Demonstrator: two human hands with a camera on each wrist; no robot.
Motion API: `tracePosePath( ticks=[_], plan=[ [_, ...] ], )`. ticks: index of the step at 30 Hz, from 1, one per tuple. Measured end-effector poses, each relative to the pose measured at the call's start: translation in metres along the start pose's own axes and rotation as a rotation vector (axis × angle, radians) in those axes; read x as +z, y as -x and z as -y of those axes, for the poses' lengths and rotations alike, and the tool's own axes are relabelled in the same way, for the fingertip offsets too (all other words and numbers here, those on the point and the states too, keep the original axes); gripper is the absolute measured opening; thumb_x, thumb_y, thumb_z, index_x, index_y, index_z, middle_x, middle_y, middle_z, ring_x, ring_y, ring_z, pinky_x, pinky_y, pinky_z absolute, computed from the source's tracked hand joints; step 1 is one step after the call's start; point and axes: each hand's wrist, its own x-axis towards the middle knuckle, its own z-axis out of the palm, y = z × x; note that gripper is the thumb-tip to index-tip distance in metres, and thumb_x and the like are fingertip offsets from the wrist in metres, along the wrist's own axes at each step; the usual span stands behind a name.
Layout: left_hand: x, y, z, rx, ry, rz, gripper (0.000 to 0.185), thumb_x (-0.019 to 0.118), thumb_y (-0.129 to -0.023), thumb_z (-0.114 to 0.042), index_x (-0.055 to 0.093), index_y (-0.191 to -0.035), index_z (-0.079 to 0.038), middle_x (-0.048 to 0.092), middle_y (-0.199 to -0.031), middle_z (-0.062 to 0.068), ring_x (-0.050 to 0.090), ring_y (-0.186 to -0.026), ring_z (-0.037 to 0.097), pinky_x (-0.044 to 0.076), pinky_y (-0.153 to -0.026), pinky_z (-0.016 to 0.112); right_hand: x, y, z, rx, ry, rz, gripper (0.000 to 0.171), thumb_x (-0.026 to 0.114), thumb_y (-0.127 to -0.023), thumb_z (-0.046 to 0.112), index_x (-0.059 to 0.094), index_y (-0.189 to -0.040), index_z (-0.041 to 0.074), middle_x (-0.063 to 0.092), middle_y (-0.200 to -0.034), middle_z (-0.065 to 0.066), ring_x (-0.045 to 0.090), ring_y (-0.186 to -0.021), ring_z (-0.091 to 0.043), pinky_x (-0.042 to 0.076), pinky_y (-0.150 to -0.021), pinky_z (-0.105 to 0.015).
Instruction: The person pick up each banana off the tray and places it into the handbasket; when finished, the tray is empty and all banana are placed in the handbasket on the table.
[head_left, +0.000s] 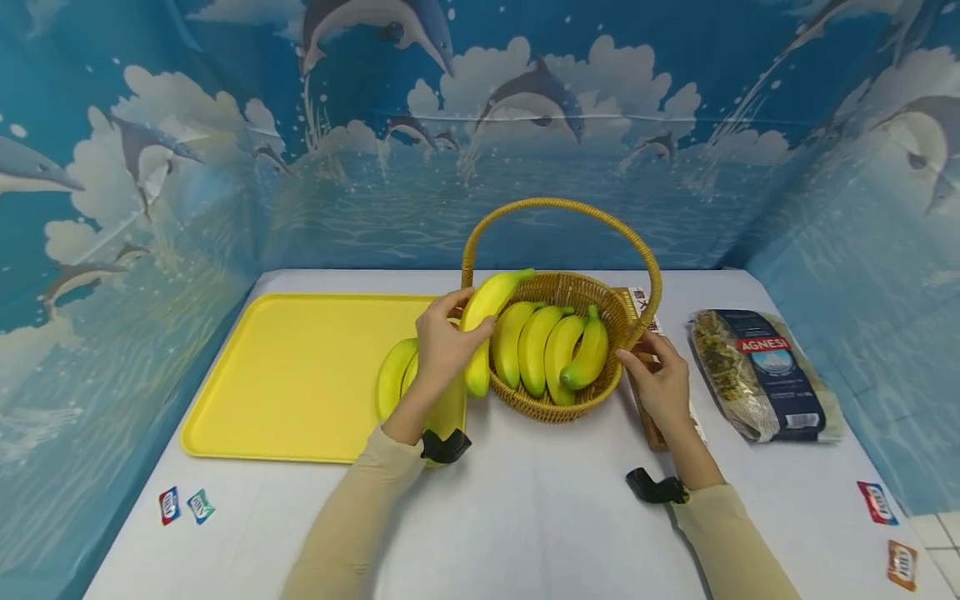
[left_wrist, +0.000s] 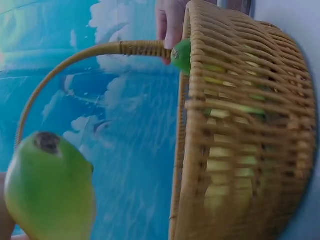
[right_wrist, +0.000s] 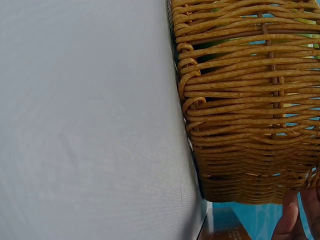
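Observation:
My left hand [head_left: 442,342] grips a yellow banana [head_left: 486,321] beside the left rim of a wicker basket [head_left: 536,408]. In the left wrist view this banana's green, dark-ended tip [left_wrist: 50,185] shows close up, outside the basket wall [left_wrist: 240,100]. Several bananas [head_left: 534,346] lie side by side in the basket under its tall arched handle [head_left: 558,202]. My right hand [head_left: 660,379] holds the basket's right side where the handle meets the rim. Below the left hand, more bananas [head_left: 391,379] lie at the right end of a yellow tray [head_left: 300,383], partly hidden by the forearm.
A brown and white box [head_left: 651,429] lies behind the basket and right forearm. To the right is an AGNESI pasta bag [head_left: 765,375]. Small wrappers lie near the front corners, such as a red and blue one [head_left: 169,506]. A dolphin-print curtain surrounds the table.

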Motion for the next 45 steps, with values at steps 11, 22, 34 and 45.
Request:
tracePosePath(
  ticks=[11,22,34,45],
  plan=[
    [0.048,-0.032,0.026,0.011,-0.093,0.01,0.045,0.071,-0.084,-0.022,0.066,-0.126,-0.007,0.067,-0.11,0.011,0.061,-0.096,0.026,0.051,-0.083,0.039,0.007,-0.003,-0.026,-0.003,-0.015,0.017,0.042,0.07,-0.087,0.001,0.062,-0.128,-0.004,0.055,-0.096,0.023,0.056,-0.083,0.005,0.045,-0.071,-0.006],
    [0.067,-0.033,0.038,0.003,-0.287,0.016,0.046,0.072,-0.084,-0.028,0.067,-0.126,-0.008,0.069,-0.121,0.011,0.065,-0.106,0.03,0.047,-0.096,0.047,0.006,-0.001,-0.025,0.013,0.001,0.014,0.042,0.07,-0.087,0.001,0.062,-0.128,-0.003,0.055,-0.096,0.022,0.057,-0.084,0.006,0.045,-0.072,-0.006],
    [0.076,-0.032,0.039,0.003,-0.393,0.006,0.044,0.074,-0.085,-0.03,0.068,-0.123,-0.008,0.072,-0.114,0.008,0.065,-0.101,0.028,0.044,-0.088,0.04,0.0,0.002,0.013,-0.009,0.0,0.006,0.038,0.067,-0.087,-0.006,0.06,-0.124,-0.012,0.055,-0.096,0.015,0.057,-0.083,0.007,0.046,-0.072,-0.006],
    [0.078,-0.03,0.041,0.042,-0.423,0.002,0.041,0.072,-0.087,-0.028,0.068,-0.123,-0.008,0.07,-0.118,0.009,0.063,-0.105,0.027,0.044,-0.084,0.04,0.0,0.002,0.013,-0.006,-0.031,0.014,0.038,0.067,-0.087,-0.006,0.06,-0.124,-0.012,0.056,-0.097,0.007,0.058,-0.083,0.004,0.048,-0.073,-0.007]
  ],
)
